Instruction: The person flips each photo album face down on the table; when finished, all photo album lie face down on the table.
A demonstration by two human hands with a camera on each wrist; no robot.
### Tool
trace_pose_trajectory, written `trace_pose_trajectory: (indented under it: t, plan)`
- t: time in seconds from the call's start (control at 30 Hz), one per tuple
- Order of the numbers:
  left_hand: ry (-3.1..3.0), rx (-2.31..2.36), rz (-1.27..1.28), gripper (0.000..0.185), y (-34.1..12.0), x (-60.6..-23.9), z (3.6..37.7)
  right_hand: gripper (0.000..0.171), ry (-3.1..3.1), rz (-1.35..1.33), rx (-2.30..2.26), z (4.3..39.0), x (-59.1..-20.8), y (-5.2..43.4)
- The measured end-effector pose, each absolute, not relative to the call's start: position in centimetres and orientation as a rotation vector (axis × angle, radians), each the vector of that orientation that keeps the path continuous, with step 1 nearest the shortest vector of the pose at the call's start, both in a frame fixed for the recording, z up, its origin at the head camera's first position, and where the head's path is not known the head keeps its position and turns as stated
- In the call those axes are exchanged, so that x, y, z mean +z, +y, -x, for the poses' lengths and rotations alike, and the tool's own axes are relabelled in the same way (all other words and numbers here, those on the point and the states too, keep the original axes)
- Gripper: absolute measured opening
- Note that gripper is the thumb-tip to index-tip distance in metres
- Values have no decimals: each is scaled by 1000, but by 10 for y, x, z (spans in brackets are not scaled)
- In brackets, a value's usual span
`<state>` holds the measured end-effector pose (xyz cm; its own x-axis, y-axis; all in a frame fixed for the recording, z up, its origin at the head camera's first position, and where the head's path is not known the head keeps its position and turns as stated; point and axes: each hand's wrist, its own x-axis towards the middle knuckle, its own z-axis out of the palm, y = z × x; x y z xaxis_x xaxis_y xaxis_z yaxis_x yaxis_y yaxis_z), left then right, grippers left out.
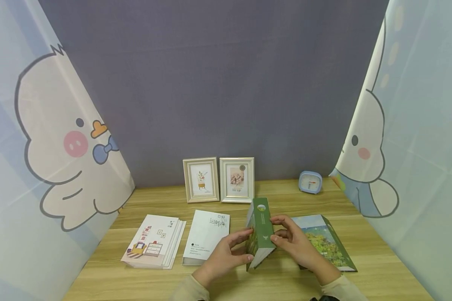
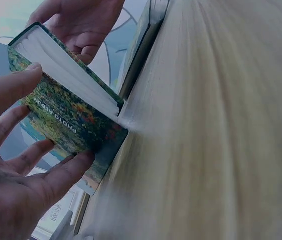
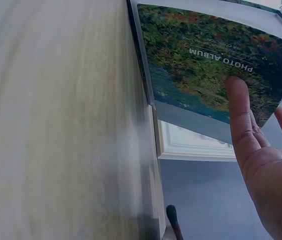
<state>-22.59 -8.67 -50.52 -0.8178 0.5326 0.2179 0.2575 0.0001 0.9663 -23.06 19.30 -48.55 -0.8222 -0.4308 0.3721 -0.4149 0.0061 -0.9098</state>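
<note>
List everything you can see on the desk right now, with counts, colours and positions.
Green photo album with landscape cover: 1, stood on edge at front centre, between both hands.
Green slipcase with landscape print: 1, flat, right of the album.
White booklet with black lettering: 1, flat, left of the album.
White illustrated cards: 1 stack, far left.
Cream picture frames: 2, upright at the back.
Light blue clock: 1, back right.
Wooden desk: 1, light wood.
Left hand: on the album's left cover.
Right hand: on its right side.

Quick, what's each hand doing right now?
Left hand: holds the green photo album upright.
Right hand: holds the same album's other side.
</note>
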Motion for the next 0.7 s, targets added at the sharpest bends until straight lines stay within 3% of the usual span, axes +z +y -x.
trace_pose_trajectory:
  t: [0.7]
  plan:
    - [2274,1706,-813,55,-92,-507,227,43,2411,690,-1905,233,-487,194]
